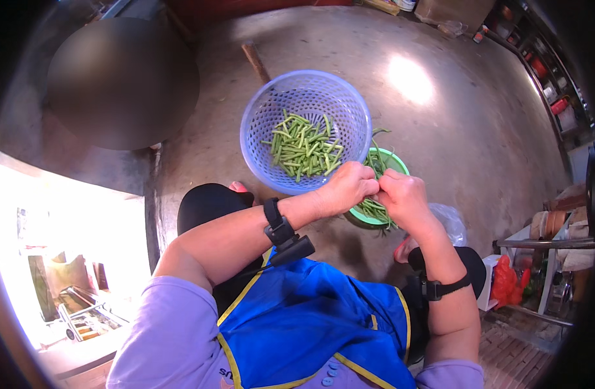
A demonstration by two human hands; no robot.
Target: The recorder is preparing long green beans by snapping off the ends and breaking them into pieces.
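My left hand [347, 186] and my right hand [405, 198] meet fingertip to fingertip above a light green plastic basin [399, 163]. Both are pinched on a long green bean, which the fingers mostly hide. More long whole green beans [373, 209] lie in the basin, some poking past its rim. Beside it, to the left and farther from me, stands a purple-blue plastic colander [258, 116]. Short broken pieces of green bean [302, 148] cover the middle of its bottom.
A wooden stick [255, 61] reaches out from behind the colander on the concrete floor [326, 41]. A clear plastic bag [448, 223] lies right of the basin. At right stands a rack [545, 243] with a red bag [509, 284]. A blurred patch covers the upper left.
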